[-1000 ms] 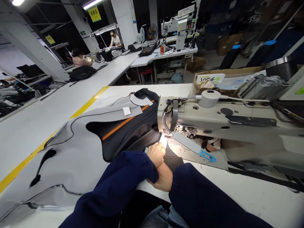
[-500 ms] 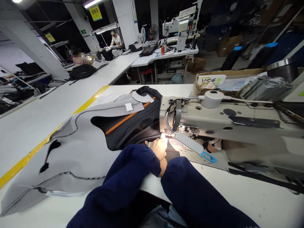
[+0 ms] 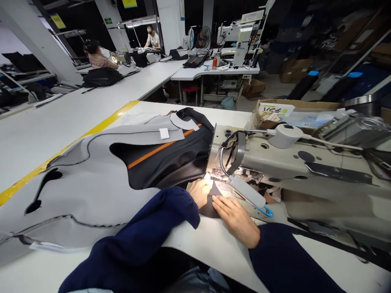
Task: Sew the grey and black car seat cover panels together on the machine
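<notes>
A large grey-backed cover piece (image 3: 91, 175) with a black face and an orange stripe (image 3: 159, 151) lies across the table and reaches the sewing machine (image 3: 250, 150). My left hand (image 3: 199, 192) is beside the needle area, its fingers bent and closed on the dark fabric at the lit spot. Glare hides part of its fingertips. My right hand (image 3: 236, 215) lies flat with fingers stretched, their tips on a small dark fabric flap (image 3: 210, 209) with a seam line. A lamp (image 3: 247, 191) on a bendy neck hangs over the machine bed, just above my right hand.
Behind the machine stands an open cardboard box (image 3: 259, 112) holding packets. Yellow tape (image 3: 113, 118) runs along the table at left. Farther back are another sewing machine (image 3: 241, 40), an orange bottle (image 3: 214, 63) and two people seated at work tables.
My right hand has come away from beneath my left wrist and now lies flat on the dark flap to the right. The view has shifted slightly; my left hand stays near the needle.
</notes>
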The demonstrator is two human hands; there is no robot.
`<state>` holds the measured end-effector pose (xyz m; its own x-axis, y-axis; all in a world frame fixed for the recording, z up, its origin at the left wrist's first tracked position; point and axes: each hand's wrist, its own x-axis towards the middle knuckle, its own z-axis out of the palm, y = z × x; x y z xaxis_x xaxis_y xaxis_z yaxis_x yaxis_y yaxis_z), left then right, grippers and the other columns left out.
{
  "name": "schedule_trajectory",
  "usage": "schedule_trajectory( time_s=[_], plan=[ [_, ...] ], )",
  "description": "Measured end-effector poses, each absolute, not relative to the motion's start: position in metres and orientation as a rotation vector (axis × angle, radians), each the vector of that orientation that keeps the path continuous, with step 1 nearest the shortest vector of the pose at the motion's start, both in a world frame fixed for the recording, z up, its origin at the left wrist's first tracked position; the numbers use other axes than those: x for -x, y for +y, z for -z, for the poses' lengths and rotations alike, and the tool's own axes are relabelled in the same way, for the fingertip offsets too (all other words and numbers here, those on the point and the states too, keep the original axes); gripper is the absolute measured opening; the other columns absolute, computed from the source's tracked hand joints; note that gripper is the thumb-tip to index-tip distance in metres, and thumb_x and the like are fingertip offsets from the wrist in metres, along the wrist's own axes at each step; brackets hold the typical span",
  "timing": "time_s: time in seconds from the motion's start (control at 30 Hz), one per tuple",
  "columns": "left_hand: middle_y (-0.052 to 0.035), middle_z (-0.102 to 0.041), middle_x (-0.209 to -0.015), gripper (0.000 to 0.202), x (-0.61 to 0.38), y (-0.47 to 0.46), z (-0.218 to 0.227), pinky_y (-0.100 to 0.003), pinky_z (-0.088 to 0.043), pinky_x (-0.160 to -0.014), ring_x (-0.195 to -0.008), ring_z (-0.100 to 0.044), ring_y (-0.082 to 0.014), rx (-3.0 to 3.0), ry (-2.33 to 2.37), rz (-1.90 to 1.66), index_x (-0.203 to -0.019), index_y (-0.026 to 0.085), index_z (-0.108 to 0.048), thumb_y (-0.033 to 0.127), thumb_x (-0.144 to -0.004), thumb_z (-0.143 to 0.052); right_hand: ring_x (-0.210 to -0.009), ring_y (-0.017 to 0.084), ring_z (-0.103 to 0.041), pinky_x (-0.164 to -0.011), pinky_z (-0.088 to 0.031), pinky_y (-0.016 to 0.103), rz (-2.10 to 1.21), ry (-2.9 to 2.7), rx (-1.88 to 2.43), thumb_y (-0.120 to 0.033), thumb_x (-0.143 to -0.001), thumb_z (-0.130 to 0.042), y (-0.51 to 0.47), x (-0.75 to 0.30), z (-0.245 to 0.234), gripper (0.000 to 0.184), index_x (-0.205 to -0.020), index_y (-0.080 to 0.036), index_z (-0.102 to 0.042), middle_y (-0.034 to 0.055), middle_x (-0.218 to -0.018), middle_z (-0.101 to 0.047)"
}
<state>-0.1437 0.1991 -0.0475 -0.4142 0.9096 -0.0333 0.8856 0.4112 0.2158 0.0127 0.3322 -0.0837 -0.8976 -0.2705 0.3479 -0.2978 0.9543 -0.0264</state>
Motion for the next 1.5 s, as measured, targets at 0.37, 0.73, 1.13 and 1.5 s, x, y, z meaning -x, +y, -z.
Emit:
schedule_trajectory(
  time_s=[0.37,0.73,1.13,1.5],
  plan=[
    [-0.013,-0.057,-0.106,0.028,0.127,0.209,0.028,-0.038,-0.045,-0.086,-0.099,-0.051,-0.0251,-1.519,2.482,0.045,-0.093,0.01,-0.064,0.015,-0.089,-0.037,-0.107,0.03,-0.058,-0.092,-0.049,0.043,0.009,-2.766,-0.309,-0.003,-0.083,-0.045,0.279,0.019,0.092,0.03,-0.103,-0.007,-0.068,0.0195,-0.102,-0.067],
    [-0.0086,-0.06,-0.099,0.018,0.145,0.214,0.043,-0.038,-0.039,-0.088,-0.098,-0.049,-0.0232,-1.659,2.493,-0.063,-0.084,0.014,-0.066,0.026,-0.087,-0.052,-0.12,0.038,-0.048,-0.107,-0.029,0.062,-0.323,-2.74,-0.091,-0.017,-0.085,-0.047,0.248,0.028,0.08,0.048,-0.131,-0.004,-0.052,0.0245,-0.122,-0.058],
    [-0.0056,-0.06,-0.1,0.019,0.153,0.192,0.036,-0.037,-0.031,-0.088,-0.096,-0.045,-0.0189,-2.016,2.476,-0.007,-0.087,0.015,-0.065,0.021,-0.092,-0.047,-0.133,0.036,-0.035,-0.111,-0.03,0.053,-0.442,-2.749,-0.077,-0.034,-0.085,-0.056,0.235,0.015,0.087,0.056,-0.131,-0.003,-0.052,0.0236,-0.135,-0.049],
    [-0.0065,-0.06,-0.089,0.019,0.165,0.206,0.051,-0.037,-0.031,-0.083,-0.094,-0.046,-0.0209,-2.007,2.5,-0.117,-0.082,0.018,-0.069,0.023,-0.087,-0.052,-0.124,0.029,-0.047,-0.106,-0.037,0.052,-0.51,-2.674,-0.171,-0.012,-0.087,-0.041,0.252,0.034,0.079,0.046,-0.132,-0.008,-0.051,0.0187,-0.126,-0.057]
  ],
)
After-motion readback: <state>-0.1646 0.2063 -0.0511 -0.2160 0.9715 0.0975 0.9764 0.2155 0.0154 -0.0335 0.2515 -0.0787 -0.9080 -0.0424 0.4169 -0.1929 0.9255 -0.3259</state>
